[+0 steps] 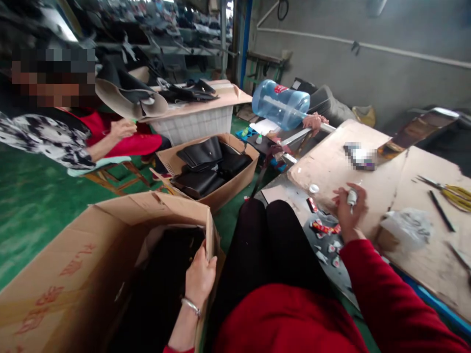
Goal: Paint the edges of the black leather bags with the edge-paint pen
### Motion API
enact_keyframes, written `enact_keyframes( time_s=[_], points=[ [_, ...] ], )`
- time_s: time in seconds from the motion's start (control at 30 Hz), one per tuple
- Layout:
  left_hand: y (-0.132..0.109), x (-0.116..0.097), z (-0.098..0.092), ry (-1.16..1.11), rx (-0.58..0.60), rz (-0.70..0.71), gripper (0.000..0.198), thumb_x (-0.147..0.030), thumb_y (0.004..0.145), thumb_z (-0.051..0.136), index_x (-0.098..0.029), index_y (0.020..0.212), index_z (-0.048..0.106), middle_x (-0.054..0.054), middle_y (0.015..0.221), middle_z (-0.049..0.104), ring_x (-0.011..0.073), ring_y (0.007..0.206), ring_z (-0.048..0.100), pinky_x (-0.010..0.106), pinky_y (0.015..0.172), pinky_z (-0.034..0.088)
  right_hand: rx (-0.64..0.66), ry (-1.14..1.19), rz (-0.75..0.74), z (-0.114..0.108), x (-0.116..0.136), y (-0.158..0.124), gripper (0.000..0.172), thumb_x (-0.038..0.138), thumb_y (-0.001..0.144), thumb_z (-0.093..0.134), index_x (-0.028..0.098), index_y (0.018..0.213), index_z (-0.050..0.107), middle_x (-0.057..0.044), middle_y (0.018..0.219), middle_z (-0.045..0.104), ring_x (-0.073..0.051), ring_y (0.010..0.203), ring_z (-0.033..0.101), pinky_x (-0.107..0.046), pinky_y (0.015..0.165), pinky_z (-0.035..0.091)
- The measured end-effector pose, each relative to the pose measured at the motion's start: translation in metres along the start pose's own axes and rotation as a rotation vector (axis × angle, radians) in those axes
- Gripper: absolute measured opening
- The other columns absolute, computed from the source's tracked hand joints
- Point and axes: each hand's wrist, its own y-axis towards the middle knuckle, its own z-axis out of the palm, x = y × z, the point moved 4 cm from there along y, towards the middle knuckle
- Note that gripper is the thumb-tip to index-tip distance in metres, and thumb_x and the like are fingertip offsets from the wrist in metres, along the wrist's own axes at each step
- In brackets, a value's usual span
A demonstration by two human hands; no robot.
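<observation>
My left hand (199,277) reaches down into a large cardboard box (84,264) at my left knee, its fingers curled over the box's inner flap; dark goods lie inside. My right hand (349,208) is raised over the cardboard-covered table (331,162) and is closed on a small white tube (352,197). Just below it lie several small red and white wrappers (324,228) and a white cap (314,188).
A second box of black bags (209,169) stands ahead. A person in red sits at the left (110,137). A blue water jug (281,103) lies beyond, another person's hand (314,121) beside it. Yellow scissors (456,193) and a plastic bag (408,228) are on the table.
</observation>
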Motion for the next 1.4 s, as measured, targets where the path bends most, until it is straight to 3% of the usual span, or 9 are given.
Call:
enact_keyframes(
  time_s=[0.27,0.57,0.83,1.03,1.4],
  points=[
    [-0.005,0.000,-0.001,-0.048,-0.017,0.061,0.055,-0.022,0.099,0.054,-0.014,0.152,0.044,0.019,0.137,0.067,0.0313,0.126,0.066,0.039,0.104,0.049,-0.037,-0.040,-0.025,-0.002,-0.005,-0.002,0.049,0.059,0.092,0.059,0.022,0.122,0.058,-0.004,0.084,0.074,-0.014,0.054,0.062,-0.023,0.048,0.046],
    [-0.003,0.008,-0.006,-0.057,0.027,0.077,0.058,-0.019,0.099,0.047,-0.013,0.157,0.038,0.017,0.152,0.056,0.0298,0.135,0.059,0.039,0.111,0.044,-0.040,-0.003,0.027,0.002,0.000,-0.001,0.055,0.066,0.083,0.064,0.020,0.114,0.063,-0.003,0.074,0.072,-0.017,0.051,0.063,-0.025,0.049,0.049],
    [-0.004,0.022,-0.011,0.011,0.050,0.061,0.064,-0.015,0.098,0.041,-0.014,0.161,0.031,0.018,0.150,0.058,0.0328,0.128,0.064,0.041,0.107,0.046,0.035,0.071,0.120,0.000,0.000,-0.005,0.050,0.059,0.082,0.067,0.022,0.116,0.062,-0.004,0.077,0.073,-0.017,0.057,0.064,-0.025,0.052,0.049],
    [-0.014,0.015,-0.015,-0.031,0.041,0.058,0.059,-0.017,0.100,0.037,-0.014,0.158,0.037,0.018,0.145,0.062,0.0328,0.124,0.066,0.041,0.104,0.048,0.040,0.095,0.139,-0.001,-0.007,-0.001,0.039,0.047,0.084,0.066,0.024,0.114,0.059,-0.005,0.079,0.073,-0.018,0.056,0.063,-0.026,0.050,0.048],
    [-0.023,0.022,-0.004,-0.141,-0.158,0.125,0.063,-0.009,0.090,0.047,-0.014,0.152,0.048,0.013,0.146,0.064,0.0265,0.130,0.063,0.035,0.110,0.048,0.040,0.165,0.174,0.000,0.005,-0.005,0.033,0.042,0.081,0.075,0.023,0.107,0.067,-0.004,0.074,0.072,-0.017,0.052,0.061,-0.027,0.050,0.046]
  ],
)
